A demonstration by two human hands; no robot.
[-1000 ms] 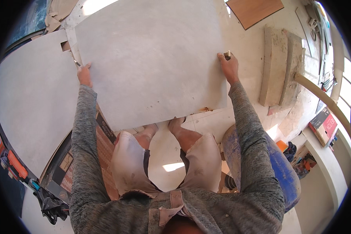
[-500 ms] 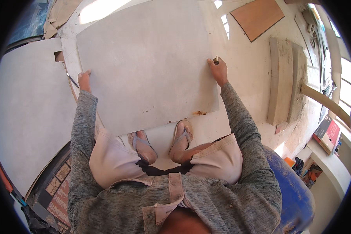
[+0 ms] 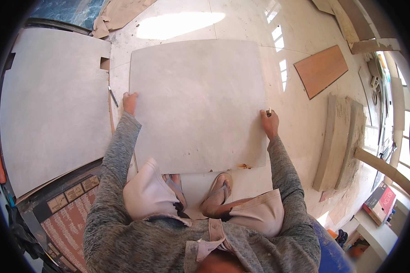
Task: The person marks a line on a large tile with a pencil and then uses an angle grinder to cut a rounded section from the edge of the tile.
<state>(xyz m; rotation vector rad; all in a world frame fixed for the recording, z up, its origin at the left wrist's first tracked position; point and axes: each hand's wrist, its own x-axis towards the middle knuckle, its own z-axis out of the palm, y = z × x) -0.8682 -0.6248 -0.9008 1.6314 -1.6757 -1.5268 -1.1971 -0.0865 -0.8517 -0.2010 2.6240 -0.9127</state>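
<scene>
Lettering and signs, by location. Right side, near the white ledge [image 3: 373, 233]: red-and-dark box [image 3: 379, 204], one line of large pale capitals on the red face, running at a slant; smaller pale marks on the dark part, too small to read. Lower left: brown-red carton [image 3: 70, 225] with dark border; on the border, a row of three framed tan pictograms [image 3: 73, 194], line drawings, details unclear. Further small panels near its lower corner, illegible.
</scene>
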